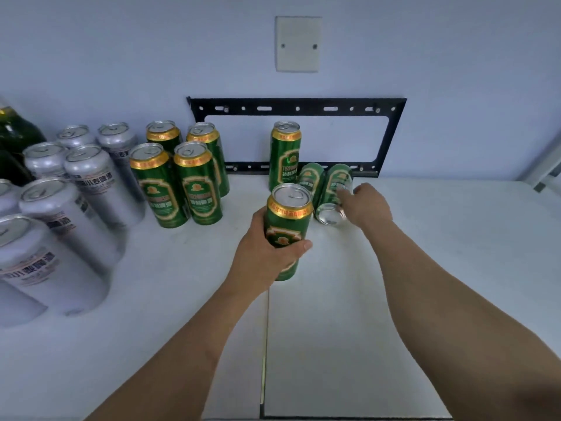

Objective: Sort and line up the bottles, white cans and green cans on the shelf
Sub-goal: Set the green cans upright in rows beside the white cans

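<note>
Left grip (267, 253) wraps an upright glossy green can (287, 229) — right grip (365, 205) fingers a toppled cylinder (334, 196).

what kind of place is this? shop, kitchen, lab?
Probably a staged indoor room, not a real shop: a plain white shelf against a bare wall, an empty black wall bracket, and a blank cover plate.

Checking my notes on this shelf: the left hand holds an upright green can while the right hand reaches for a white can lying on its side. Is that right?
Not quite. In the head view, the left hand holds an upright green can, but the right hand reaches for a green can lying on its side, not a white one.
</note>
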A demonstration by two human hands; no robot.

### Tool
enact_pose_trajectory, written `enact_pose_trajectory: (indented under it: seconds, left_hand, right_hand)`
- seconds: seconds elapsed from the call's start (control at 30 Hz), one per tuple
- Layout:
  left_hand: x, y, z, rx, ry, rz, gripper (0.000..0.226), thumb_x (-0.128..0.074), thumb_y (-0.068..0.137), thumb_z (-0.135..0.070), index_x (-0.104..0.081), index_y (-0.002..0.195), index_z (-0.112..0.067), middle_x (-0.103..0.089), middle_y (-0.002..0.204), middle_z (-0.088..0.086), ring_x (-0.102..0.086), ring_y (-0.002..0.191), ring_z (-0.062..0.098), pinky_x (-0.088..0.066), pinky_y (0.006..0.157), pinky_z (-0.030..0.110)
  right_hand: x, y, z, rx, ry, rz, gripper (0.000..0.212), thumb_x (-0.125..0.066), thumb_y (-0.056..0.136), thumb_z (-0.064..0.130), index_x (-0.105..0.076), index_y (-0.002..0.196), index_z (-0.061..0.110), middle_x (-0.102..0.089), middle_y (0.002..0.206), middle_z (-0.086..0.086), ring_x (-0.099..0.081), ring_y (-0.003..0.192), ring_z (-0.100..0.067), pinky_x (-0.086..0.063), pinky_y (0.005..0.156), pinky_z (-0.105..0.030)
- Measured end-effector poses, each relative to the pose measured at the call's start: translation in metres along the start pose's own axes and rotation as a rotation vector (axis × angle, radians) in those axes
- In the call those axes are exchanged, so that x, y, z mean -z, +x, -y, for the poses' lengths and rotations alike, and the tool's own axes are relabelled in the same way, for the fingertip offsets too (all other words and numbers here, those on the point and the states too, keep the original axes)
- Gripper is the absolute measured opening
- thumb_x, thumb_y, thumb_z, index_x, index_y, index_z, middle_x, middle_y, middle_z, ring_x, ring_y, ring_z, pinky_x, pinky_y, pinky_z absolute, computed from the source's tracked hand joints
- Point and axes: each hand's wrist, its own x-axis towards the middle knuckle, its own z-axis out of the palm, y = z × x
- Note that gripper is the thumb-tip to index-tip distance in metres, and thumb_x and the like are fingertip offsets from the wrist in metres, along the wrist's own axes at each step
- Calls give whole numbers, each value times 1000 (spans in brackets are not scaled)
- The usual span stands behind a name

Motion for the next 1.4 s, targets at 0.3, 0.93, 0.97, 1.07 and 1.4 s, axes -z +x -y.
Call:
enact_pose_trajectory:
  seconds: [0.3,0.93,0.97,1.07,1.4]
  left_hand:
    - [-5,-2,-4,84,-143,-226,62,-89,67,-19,-51,114,-33,-70,101,-12,-69,83,-1,-52,72,20]
    - [64,-49,-4,25,-178,-214,73,-77,50,-54,-55,116,-30,-71,100,-9,-70,93,11,-56,86,41]
    - [73,-56,-3,23,-175,-202,71,-77,51,-54,-55,115,-32,-71,99,-11,-70,92,10,-56,84,39]
    - [103,-77,2,16,-169,-173,57,-83,62,-43,-56,111,-33,-71,97,-11,-70,90,8,-54,79,34]
    - [201,-129,24,16,-130,-88,66,-77,51,-55,-52,108,-32,-67,95,-10,-66,79,-3,-48,68,24]
  right_hand:
    - [-20,58,9,-75,73,169,90,-48,72,80,-51,127,9,-57,111,-10,-60,103,-33,-51,90,-45]
    - [-20,-92,17,-93,748,176,64,-81,67,33,-47,117,13,-63,103,-9,-68,88,-28,-59,77,-47]
    - [-26,-105,23,-71,785,164,61,-81,69,29,-46,117,14,-63,103,-8,-68,88,-26,-60,76,-45]
    - [-49,-145,46,-3,821,136,61,-81,73,23,-43,120,16,-62,103,-7,-66,88,-22,-58,73,-39]
    - [-129,-219,102,188,794,127,73,-86,69,20,-43,128,26,-68,110,0,-67,100,-17,-54,93,-45]
